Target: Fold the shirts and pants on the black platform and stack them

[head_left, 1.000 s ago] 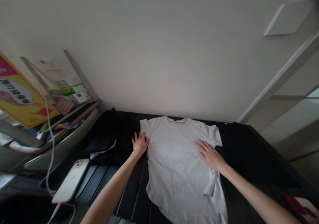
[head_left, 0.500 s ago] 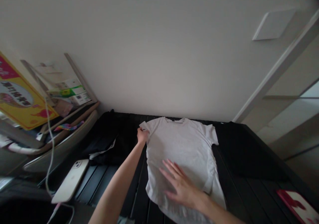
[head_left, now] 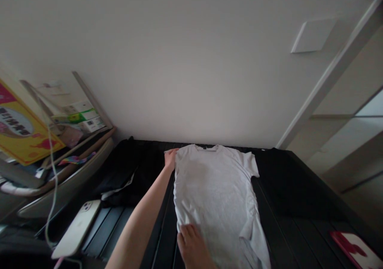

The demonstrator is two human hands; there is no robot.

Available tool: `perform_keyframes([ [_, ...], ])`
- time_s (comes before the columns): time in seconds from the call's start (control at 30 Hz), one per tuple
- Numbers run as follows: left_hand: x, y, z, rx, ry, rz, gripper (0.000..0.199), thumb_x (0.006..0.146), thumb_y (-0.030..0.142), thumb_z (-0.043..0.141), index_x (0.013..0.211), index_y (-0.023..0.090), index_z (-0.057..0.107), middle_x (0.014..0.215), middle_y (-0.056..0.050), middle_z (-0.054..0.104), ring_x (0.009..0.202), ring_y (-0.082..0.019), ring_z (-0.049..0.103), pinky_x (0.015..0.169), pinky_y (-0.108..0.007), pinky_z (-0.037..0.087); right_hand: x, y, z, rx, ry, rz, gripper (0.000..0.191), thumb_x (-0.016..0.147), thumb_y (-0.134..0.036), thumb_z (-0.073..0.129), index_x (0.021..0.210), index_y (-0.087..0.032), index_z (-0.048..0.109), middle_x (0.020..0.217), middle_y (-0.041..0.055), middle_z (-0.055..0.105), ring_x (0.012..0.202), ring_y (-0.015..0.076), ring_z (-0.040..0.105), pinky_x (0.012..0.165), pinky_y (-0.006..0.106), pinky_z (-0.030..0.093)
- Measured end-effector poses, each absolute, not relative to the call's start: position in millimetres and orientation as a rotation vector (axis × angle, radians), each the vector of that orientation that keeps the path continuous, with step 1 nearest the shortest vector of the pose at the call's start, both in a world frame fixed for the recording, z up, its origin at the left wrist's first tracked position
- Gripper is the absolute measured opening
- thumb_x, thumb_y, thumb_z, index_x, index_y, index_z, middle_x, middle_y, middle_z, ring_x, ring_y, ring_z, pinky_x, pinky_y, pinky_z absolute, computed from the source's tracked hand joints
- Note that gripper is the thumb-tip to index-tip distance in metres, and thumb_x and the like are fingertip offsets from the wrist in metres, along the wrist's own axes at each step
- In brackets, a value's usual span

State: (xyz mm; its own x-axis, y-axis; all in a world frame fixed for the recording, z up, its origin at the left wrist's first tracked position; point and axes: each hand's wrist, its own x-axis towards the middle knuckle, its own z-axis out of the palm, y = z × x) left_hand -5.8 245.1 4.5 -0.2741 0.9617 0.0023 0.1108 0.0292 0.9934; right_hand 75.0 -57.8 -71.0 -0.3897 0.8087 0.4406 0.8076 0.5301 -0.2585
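Observation:
A light grey short-sleeved shirt [head_left: 215, 189] lies spread on the black slatted table [head_left: 287, 237], its neckline toward the wall. At the shirt's left sleeve, my left hand [head_left: 170, 158] has its fingers closed on the fabric. My right hand [head_left: 193, 243] is at the lower left edge of the shirt, with its fingers bent down on the cloth; whether they pinch it is hard to see. Wrinkles run along the shirt's right side, where part of the cloth is folded over.
Dark folded cloth [head_left: 122, 173] lies left of the shirt and more black cloth [head_left: 293, 185] lies right. A white phone [head_left: 77, 227] with a cable is at the left, a red-edged case [head_left: 357, 247] at the right. A wall [head_left: 191, 81] rises behind.
My right hand has moved left and down, from the shirt's middle to its lower left edge, and its spread fingers have drawn together. The left sleeve is now gathered at my left hand.

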Motion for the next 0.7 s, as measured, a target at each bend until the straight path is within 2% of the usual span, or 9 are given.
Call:
perform_keyframes([
  [0.07,7,243,9,1.234,1.469,1.343,0.028,0.072,0.021,0.053,0.09,0.011,0.074,0.082,-0.007,0.07,0.081,-0.019,0.063,0.072,-0.027,0.048,78,-57,-71,-1.284,-2.064,-0.145,0.015,0.076,-0.008,0.054,0.079,-0.02,0.061,0.078,0.0028,0.067,0.075,0.0176,0.062,0.082,0.034,0.049],
  [0.13,24,241,16,1.345,1.421,1.321,0.033,0.074,0.021,0.051,0.098,0.011,0.073,0.082,-0.006,0.07,0.081,-0.019,0.062,0.073,-0.028,0.048,80,-60,-67,-1.258,-1.925,-0.126,0.015,0.074,-0.008,0.05,0.075,-0.021,0.057,0.07,0.0014,0.062,0.067,0.0171,0.059,0.076,0.034,0.048],
  [0.23,55,236,28,1.538,1.292,1.236,0.036,0.08,0.025,0.051,0.108,0.011,0.069,0.085,-0.005,0.07,0.083,-0.019,0.062,0.079,-0.03,0.047,85,-70,-63,-1.267,-1.842,-0.015,0.014,0.074,-0.013,0.043,0.078,-0.023,0.054,0.069,0.0024,0.059,0.066,0.0185,0.058,0.077,0.038,0.047],
  [0.33,86,224,34,1.718,1.073,1.098,0.04,0.081,0.029,0.06,0.119,0.017,0.065,0.103,-0.007,0.07,0.098,-0.02,0.062,0.09,-0.031,0.045,100,-80,-63,-1.287,-1.822,-0.013,0.016,0.075,-0.012,0.041,0.079,-0.024,0.052,0.068,0.0022,0.058,0.066,0.0186,0.058,0.078,0.037,0.047],
  [0.43,104,208,24,2.033,0.907,0.839,0.06,0.085,0.034,0.06,0.141,0.025,0.042,0.133,-0.007,0.057,0.123,-0.021,0.051,0.104,-0.036,0.037,123,-87,-66,-1.342,-1.911,-0.015,0.022,0.075,-0.01,0.044,0.09,-0.024,0.054,0.074,0.0023,0.063,0.07,0.0189,0.061,0.083,0.036,0.047],
  [0.53,102,192,1,2.327,1.034,0.598,0.062,0.094,0.032,0.045,0.15,0.027,0.019,0.151,-0.007,0.036,0.138,-0.019,0.034,0.114,-0.042,0.021,142,-92,-72,-1.475,-2.013,0.009,0.025,0.075,-0.012,0.047,0.095,-0.025,0.054,0.072,0.0022,0.066,0.067,0.021,0.063,0.08,0.036,0.049],
  [0.63,88,175,-24,2.35,1.222,0.52,0.059,0.095,0.026,0.038,0.15,0.022,0.019,0.154,-0.009,0.028,0.143,-0.022,0.021,0.116,-0.048,0.012,151,-94,-77,-1.604,-2.054,0.028,0.026,0.076,-0.015,0.05,0.1,-0.025,0.054,0.073,0.0037,0.068,0.065,0.0232,0.063,0.071,0.035,0.051],
  [0.7,78,164,-37,2.369,1.301,0.451,0.055,0.095,0.029,0.036,0.148,0.018,0.026,0.154,-0.011,0.028,0.144,-0.025,0.017,0.116,-0.05,0.01,153,-93,-78,-1.623,-2.092,-0.027,0.037,0.077,-0.019,0.053,0.115,-0.023,0.052,0.089,0.0088,0.071,0.072,0.0262,0.066,0.069,0.038,0.052],
])
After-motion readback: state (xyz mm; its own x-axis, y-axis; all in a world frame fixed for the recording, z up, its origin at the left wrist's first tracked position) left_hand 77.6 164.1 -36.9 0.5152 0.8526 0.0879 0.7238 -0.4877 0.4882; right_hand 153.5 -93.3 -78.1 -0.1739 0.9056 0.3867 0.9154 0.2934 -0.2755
